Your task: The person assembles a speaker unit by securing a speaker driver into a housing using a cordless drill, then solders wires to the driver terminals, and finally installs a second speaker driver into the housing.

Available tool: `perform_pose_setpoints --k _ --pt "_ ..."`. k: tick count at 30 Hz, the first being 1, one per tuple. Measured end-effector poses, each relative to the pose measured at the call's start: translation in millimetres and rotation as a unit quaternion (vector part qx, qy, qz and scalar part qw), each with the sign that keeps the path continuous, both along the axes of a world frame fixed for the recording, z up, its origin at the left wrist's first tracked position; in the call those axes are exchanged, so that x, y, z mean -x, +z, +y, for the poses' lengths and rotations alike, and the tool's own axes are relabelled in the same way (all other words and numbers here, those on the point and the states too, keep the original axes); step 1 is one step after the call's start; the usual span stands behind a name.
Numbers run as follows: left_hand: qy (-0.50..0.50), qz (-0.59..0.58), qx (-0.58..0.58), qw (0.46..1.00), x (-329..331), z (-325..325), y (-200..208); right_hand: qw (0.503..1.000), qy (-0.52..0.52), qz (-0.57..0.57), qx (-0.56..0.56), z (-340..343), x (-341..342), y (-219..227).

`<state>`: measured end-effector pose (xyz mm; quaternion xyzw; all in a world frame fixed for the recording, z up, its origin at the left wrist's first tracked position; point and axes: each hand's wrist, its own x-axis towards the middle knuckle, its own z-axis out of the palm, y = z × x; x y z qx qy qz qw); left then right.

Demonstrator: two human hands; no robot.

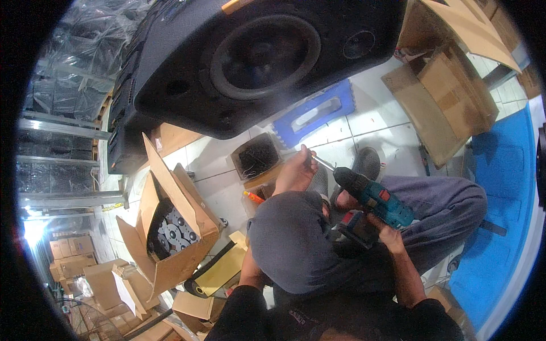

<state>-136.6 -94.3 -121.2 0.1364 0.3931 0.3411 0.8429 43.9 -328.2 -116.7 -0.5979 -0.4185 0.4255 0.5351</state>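
My right hand [389,234] is wrapped round the handle of a teal and black cordless drill [387,203], held over my bent right leg. Its battery [357,228] points toward me, and the long silver bit [323,162] reaches up and left. At the bit's tip, the fingers of my left hand [297,169] are pinched together; whatever is between them is too small to make out. Beyond both hands stands a large black speaker cabinet [187,116] with a round woofer [265,57]. It is apart from the drill.
Near my left hand sit a small box of dark screws [257,157] and an orange-tipped tool [253,197]. A blue plastic step stool [318,111] lies by the speaker. Open cartons stand left [190,256], with round metal parts inside, and right [449,108]. A blue panel [500,187] borders the right.
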Motion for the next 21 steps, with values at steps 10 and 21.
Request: perform_pose_setpoints --k 10,21 --pt "-0.015 0.025 -0.093 0.995 0 1 7 0.997 0.002 -0.078 -0.007 -11 -5 -25" --pt "-0.087 0.180 -0.023 0.980 64 12 125 0.989 -0.050 0.131 -0.044 -26 -11 -5"
